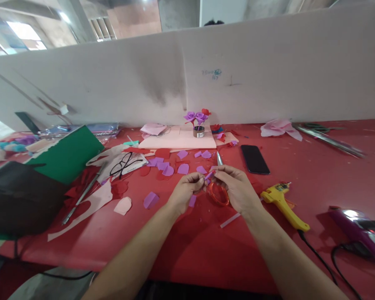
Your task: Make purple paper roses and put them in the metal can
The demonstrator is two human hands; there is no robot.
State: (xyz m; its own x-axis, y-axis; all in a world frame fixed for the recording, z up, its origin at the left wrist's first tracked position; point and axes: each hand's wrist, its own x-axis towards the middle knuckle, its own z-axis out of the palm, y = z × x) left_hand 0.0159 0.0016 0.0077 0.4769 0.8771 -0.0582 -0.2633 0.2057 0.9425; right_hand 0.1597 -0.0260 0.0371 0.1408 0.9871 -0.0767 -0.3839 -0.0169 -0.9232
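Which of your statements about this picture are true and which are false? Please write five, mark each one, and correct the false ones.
1. The left hand and the right hand hold a purple piece between them. True.
2. The phone lies to the left of the scissors. False: the phone lies to the right of the scissors.
3. The glue gun is yellow. True.
4. The glasses lie to the right of both hands. False: the glasses lie to the left of both hands.
5. Purple flowers stand in a round holder. True.
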